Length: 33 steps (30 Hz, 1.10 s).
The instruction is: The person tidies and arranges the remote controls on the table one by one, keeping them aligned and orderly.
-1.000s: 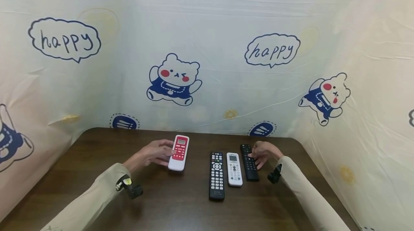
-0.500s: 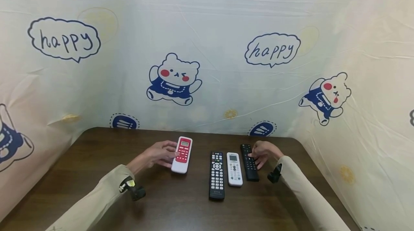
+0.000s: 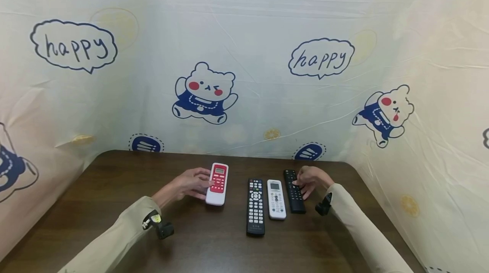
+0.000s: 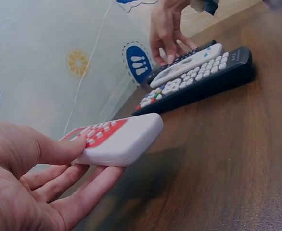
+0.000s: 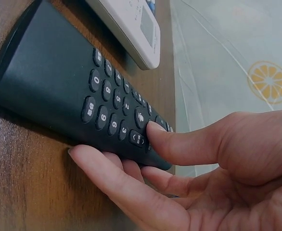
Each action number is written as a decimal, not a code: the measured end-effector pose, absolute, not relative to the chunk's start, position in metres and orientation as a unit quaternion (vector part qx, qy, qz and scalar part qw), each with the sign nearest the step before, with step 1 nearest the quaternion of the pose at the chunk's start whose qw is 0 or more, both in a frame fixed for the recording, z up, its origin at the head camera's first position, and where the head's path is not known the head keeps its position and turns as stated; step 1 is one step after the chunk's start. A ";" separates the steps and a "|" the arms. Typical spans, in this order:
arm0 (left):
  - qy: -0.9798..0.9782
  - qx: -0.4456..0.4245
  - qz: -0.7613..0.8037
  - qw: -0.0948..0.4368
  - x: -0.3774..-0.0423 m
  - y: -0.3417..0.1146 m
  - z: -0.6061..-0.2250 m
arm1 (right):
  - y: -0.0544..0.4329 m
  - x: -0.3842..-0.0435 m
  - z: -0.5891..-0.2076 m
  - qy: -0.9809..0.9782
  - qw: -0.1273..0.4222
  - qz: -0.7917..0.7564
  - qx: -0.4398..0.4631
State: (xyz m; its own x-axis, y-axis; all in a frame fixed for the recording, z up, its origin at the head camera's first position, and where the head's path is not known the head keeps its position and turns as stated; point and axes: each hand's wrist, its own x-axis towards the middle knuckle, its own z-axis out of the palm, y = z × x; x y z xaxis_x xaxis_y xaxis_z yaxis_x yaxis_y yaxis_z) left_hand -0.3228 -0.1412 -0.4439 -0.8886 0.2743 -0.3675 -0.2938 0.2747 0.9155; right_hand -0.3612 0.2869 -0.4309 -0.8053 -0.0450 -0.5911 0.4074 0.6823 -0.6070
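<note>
My left hand [image 3: 191, 184] holds a white remote control with a red button panel [image 3: 217, 184], thumb on its face and fingers underneath. In the left wrist view this red-and-white remote [image 4: 126, 142] is lifted off the wood, with a shadow below. My right hand [image 3: 314, 179] grips the black remote [image 3: 294, 192] on the right. In the right wrist view the thumb presses on its upper buttons and the fingers lie along its side; this black remote [image 5: 54, 77] lies on the table. Between the hands lie a white remote [image 3: 276, 200] and a longer black remote with white buttons [image 3: 255, 209].
The dark brown wooden table [image 3: 206, 247] carries the remotes, which stand side by side right of centre. A printed curtain [image 3: 259, 103] with bears and speech bubbles hangs behind the table and along both sides.
My left hand has carried the red-and-white remote a little to the right and nearer, towards the row of remotes. The right hand and the other remotes have stayed put.
</note>
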 end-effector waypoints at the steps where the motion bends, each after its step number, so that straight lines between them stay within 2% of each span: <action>1: 0.763 -0.008 0.602 0.236 -0.322 -0.141 -0.444 | 0.286 -0.361 -0.430 0.869 0.294 -0.384 0.104; 25: 0.751 0.004 0.621 0.225 -0.311 -0.128 -0.454 | 0.288 -0.361 -0.434 0.873 0.283 -0.384 0.100; 33: 0.748 0.004 0.620 0.236 -0.306 -0.124 -0.453 | 0.286 -0.361 -0.432 0.872 0.282 -0.383 0.116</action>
State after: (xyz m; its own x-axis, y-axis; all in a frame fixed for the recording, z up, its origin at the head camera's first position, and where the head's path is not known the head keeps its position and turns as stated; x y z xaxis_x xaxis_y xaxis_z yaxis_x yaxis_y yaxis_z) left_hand -0.3062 -0.1239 -0.4531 -0.8884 0.2987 -0.3485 -0.2874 0.2301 0.9298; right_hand -0.3605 0.2857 -0.4321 -0.8144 -0.0143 -0.5801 0.4177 0.6796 -0.6031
